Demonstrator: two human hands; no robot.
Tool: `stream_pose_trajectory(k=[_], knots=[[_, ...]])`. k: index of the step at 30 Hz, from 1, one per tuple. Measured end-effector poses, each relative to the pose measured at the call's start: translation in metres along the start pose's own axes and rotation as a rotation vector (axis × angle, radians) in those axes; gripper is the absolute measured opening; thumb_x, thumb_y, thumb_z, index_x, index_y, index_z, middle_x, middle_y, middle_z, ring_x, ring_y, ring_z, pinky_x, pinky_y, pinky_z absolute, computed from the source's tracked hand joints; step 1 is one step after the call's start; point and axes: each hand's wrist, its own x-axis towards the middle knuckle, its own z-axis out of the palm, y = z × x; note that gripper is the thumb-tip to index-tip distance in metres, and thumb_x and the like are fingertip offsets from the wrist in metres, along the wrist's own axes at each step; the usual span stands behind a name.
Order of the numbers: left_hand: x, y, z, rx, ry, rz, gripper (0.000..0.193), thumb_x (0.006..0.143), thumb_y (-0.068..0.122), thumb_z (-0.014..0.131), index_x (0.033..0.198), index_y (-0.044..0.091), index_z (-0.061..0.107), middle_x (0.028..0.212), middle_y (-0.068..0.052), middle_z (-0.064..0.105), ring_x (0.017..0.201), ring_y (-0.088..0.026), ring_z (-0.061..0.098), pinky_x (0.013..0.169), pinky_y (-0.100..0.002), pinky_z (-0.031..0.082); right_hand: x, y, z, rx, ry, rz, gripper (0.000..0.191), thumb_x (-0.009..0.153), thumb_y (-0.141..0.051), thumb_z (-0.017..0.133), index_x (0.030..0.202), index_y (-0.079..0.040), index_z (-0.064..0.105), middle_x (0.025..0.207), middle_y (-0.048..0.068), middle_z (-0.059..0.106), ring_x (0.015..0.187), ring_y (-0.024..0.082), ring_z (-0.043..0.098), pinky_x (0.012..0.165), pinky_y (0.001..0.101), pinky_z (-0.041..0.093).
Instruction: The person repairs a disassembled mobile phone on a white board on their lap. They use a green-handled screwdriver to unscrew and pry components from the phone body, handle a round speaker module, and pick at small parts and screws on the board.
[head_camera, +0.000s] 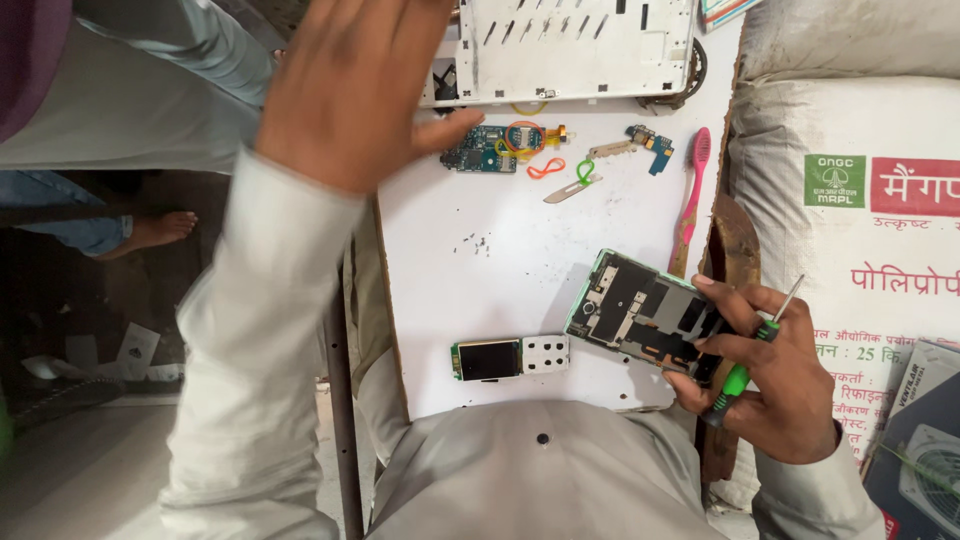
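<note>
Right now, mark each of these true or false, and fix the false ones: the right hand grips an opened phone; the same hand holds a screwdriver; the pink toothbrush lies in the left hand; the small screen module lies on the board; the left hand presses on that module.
1. True: the right hand grips the opened phone.
2. True: a green-handled screwdriver sits in it too.
3. False: the pink toothbrush lies on the white board.
4. True: the small screen module lies there.
5. False: the left hand is raised, empty.
</note>
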Motion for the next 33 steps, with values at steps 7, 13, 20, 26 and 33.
stream_pose_trajectory(k=[7, 13, 20, 26, 33], knots=[[-0.077, 0.130, -0.025, -0.421, -0.295, -0.099, 0.030, 0.093, 0.022, 0.081, 0.115, 0.009, 0.065, 0.113, -0.005, 0.062, 0.111, -0.025, 0.061, 0.091, -0.045, 0.047, -0.006, 0.006, 0.000, 0.006, -0.001, -0.007, 0.053, 0.058, -0.020, 0.093, 0.097, -0.005, 0.061, 0.135, 0.016, 0.066, 0.116, 0.038, 0.053, 0.096, 0.0415, 0.046], [-0.116, 0.167, -0.014, -0.407, -0.259, -0.188, 0.042, 0.079, 0.022, 0.071, 0.118, 0.007, 0.066, 0.121, -0.010, 0.063, 0.116, -0.028, 0.059, 0.097, -0.043, 0.045, -0.002, 0.008, 0.003, 0.047, 0.028, -0.046, 0.054, 0.059, -0.021, 0.093, 0.098, -0.005, 0.059, 0.136, 0.017, 0.065, 0.114, 0.038, 0.054, 0.096, 0.0431, 0.046], [-0.122, 0.149, -0.011, -0.387, -0.299, -0.119, 0.031, 0.091, 0.008, 0.065, 0.121, 0.003, 0.066, 0.116, -0.008, 0.063, 0.112, -0.027, 0.061, 0.095, -0.039, 0.050, 0.003, 0.005, 0.003, 0.083, 0.065, -0.059, 0.052, 0.058, -0.020, 0.092, 0.096, -0.005, 0.059, 0.135, 0.018, 0.065, 0.117, 0.037, 0.056, 0.098, 0.0436, 0.046], [-0.092, 0.101, -0.028, -0.256, -0.138, -0.016, 0.035, 0.083, 0.011, 0.076, 0.115, 0.006, 0.063, 0.119, -0.009, 0.063, 0.115, -0.029, 0.063, 0.097, -0.043, 0.050, -0.003, 0.009, 0.002, 0.122, 0.062, -0.019, 0.051, 0.059, -0.020, 0.091, 0.096, -0.007, 0.058, 0.136, 0.018, 0.065, 0.120, 0.036, 0.056, 0.100, 0.0420, 0.045], [0.011, 0.005, 0.006, -0.147, 0.061, 0.035, 0.056, 0.083, 0.019, 0.088, 0.130, 0.005, 0.061, 0.122, -0.011, 0.058, 0.117, -0.033, 0.055, 0.098, -0.047, 0.044, 0.018, -0.014, 0.018, 0.218, -0.058, -0.182, 0.045, 0.064, -0.019, 0.089, 0.095, -0.006, 0.059, 0.138, 0.020, 0.061, 0.119, 0.038, 0.055, 0.101, 0.0484, 0.043]])
